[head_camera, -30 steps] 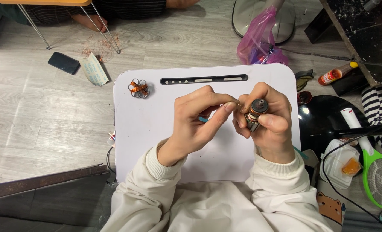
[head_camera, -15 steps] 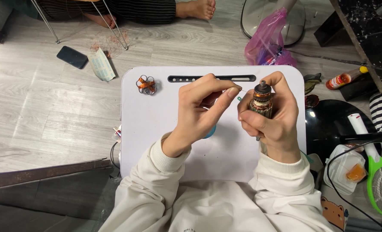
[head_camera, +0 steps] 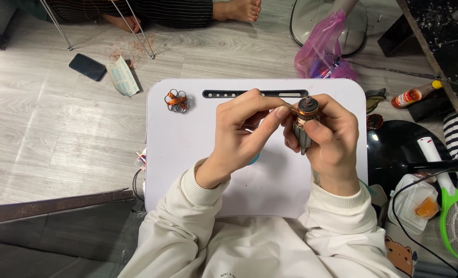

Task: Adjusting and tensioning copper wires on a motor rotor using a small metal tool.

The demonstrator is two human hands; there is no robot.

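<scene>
Both hands work above the white lap desk [head_camera: 187,154]: the right hand [head_camera: 329,146] clamps a small motor armature [head_camera: 304,126] upright, steadying it while the left hand [head_camera: 242,134] pinches its copper wire [head_camera: 289,108]

A home floor – wood-look planks [head_camera: 43,128], a lap desk [head_camera: 187,154], a fan base [head_camera: 316,20].

Motor armature [head_camera: 305,123]: dull grey metal, shiny copper windings; lap tray [head_camera: 187,154]: smooth matt white plastic; floor [head_camera: 43,128]: pale grained wood; sleeves [head_camera: 198,216]: soft cream cloth.
</scene>
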